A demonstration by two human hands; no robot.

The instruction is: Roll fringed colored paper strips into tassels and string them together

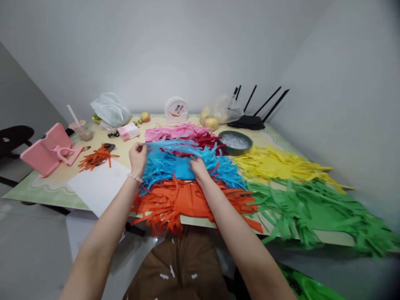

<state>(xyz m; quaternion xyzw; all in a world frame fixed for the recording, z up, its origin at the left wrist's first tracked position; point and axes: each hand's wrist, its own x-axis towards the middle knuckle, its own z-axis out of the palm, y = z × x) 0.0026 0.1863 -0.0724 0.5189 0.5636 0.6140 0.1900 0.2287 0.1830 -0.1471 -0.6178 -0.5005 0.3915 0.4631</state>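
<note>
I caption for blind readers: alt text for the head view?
A person's left hand holds blue strips while the right hand touches a blue fringed piece. Nearby: an orange piece, a green piece and a yellow piece.

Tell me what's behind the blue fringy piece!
Behind the blue fringed piece lie some dark red fringe and pink fringe. Blue strips cover part of the dark red, so I can't see what's beneath them.

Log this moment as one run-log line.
left hand: pinching blue strips; right hand: on blue fringed piece; near side: orange fringed piece; far side: pink fringed piece; right side: green fringed piece
</note>
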